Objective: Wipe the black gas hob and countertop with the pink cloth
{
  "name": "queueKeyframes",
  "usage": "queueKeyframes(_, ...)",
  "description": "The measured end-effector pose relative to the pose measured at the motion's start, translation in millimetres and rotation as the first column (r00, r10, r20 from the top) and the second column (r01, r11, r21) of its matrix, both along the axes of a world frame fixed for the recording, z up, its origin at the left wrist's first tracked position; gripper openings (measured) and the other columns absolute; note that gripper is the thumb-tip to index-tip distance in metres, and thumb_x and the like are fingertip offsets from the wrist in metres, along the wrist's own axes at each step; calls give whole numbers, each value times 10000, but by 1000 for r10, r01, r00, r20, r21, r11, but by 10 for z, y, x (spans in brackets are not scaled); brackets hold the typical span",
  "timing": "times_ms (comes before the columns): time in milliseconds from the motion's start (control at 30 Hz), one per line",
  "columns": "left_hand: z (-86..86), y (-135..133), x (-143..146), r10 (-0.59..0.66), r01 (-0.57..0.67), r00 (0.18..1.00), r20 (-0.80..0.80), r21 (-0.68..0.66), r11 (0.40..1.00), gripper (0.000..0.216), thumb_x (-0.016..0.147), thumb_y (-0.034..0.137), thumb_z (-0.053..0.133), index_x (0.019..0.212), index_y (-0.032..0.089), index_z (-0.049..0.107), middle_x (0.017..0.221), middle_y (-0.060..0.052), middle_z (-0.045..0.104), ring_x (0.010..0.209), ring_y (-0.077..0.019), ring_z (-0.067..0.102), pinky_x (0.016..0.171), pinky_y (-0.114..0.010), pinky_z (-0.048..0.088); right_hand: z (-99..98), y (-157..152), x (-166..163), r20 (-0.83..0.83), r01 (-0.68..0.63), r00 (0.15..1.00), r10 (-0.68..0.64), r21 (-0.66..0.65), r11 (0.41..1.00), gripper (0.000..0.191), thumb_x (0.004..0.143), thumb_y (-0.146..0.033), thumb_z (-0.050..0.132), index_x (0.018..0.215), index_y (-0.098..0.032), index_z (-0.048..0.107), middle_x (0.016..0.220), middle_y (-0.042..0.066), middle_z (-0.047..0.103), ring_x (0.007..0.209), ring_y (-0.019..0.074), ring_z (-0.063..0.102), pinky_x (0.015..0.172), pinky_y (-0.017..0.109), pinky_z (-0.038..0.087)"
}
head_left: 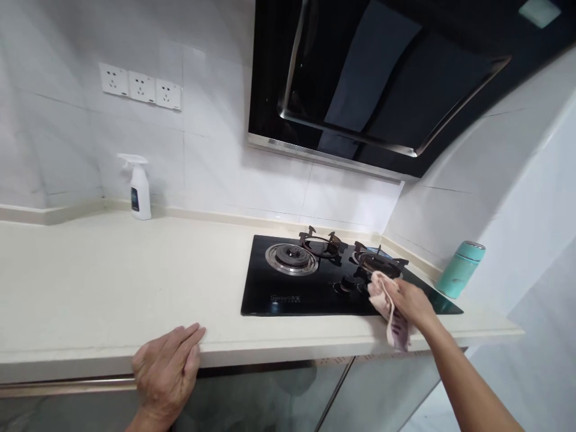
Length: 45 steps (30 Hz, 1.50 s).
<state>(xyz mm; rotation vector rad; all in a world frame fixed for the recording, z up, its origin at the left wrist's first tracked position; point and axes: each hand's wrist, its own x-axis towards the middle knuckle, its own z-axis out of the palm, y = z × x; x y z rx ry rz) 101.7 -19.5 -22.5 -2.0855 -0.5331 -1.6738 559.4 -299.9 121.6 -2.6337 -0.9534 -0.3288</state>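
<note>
While the right hand (411, 300) presses a crumpled pale pink cloth (387, 300) onto the black glass gas hob (288, 294), its fingers are curled round the cloth and hold it bunched against the glass, just beside the hob's control knobs (348, 283). The cloth is soft and creased, light pink along its upper fold, and a loose end with darker purplish marks hangs down over the front edge of the cream stone bench (112, 282). It lies at the front right part of the hob, right before the right burner (375, 261) with its dark pan support. The left burner (292, 258) shows a bare metal ring, with its pan support (321, 243) set off behind it.

The left hand (168, 366) lies flat on the bench's front edge, well apart from the hob, fingers stretched out together and holding nothing.

A white spray bottle (139, 189) stands at the tiled wall, and a teal flask with a metal lid (461, 270) stands right of the hob.

Part of the cloth is hidden under the right hand, so its full shape cannot be told. The marks on its hanging end are too blurred to read, as is the lettering on the hob. The black extractor hood (382, 84) is cut off at the top.
</note>
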Motion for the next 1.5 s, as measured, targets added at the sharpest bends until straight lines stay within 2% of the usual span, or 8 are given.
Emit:
queueKeyframes(167,13,-8,9,5,-5,1000,6,8,1000,239,950,173,571,1113,237,734,1011,-70,806,918,-278,717,865,-447,460,348,597,291,26,124,992,-124,-11,992,486,1029,-526,299,1078,-201,657,989,156,719,922,289,690,750,357,439)
queueKeyframes(367,15,-32,-22,5,-6,1000,-19,-5,1000,246,951,167,567,1125,224,733,1027,-83,805,936,-289,714,877,-461,460,186,1092,194,109,76,991,-76,-2,997,483,1056,-414,251,1324,-209,598,1287,183,660,1209,307,613,954,430,428)
queueKeyframes(633,-15,-16,-18,-22,21,1000,-14,-38,999,274,927,151,589,1139,240,739,1022,-79,808,935,-289,724,868,-465,487,-87,752,278,18,-185,981,195,-240,953,663,950,-686,460,1447,-262,574,1391,132,658,1343,361,545,1123,552,330)
queueKeyframes(833,-17,1,-24,-41,40,999,-19,-33,999,288,907,138,599,1135,232,746,1011,-85,806,930,-287,729,859,-453,491,-49,997,569,-20,-183,982,187,-317,930,568,1080,-509,212,1234,-278,708,1355,128,672,1418,360,479,1135,669,285)
queueKeyframes(1000,-24,-5,-25,-29,29,999,-13,-45,999,281,910,143,594,1129,236,746,1026,-83,802,955,-284,719,901,-450,482,-113,1112,579,39,-188,977,211,-312,931,421,996,-489,598,1296,-196,635,1382,111,617,1287,283,572,1115,570,432)
queueKeyframes(1100,-27,-1,-20,-26,25,999,-21,-50,998,284,914,148,596,1138,241,742,1032,-77,801,969,-277,715,919,-442,475,-169,1020,477,86,-194,969,231,-306,932,452,978,-477,638,1333,-199,610,1388,102,608,1262,273,586,1108,557,450)
queueKeyframes(1300,-37,2,-20,-13,12,1000,-12,-51,999,284,929,167,589,1157,254,734,1057,-65,800,983,-267,710,926,-435,465,-182,807,216,110,-231,957,268,-271,935,475,1095,-355,248,1147,-228,703,1191,98,731,1202,264,622,1202,707,109)
queueKeyframes(1500,-40,-6,-12,-4,3,1000,-9,-42,999,301,932,174,587,1175,279,731,1064,-46,800,975,-258,713,930,-427,465,-204,609,-74,100,-196,970,220,-208,958,485,1028,-454,326,1053,-178,723,1192,145,722,1255,312,589,1212,664,70)
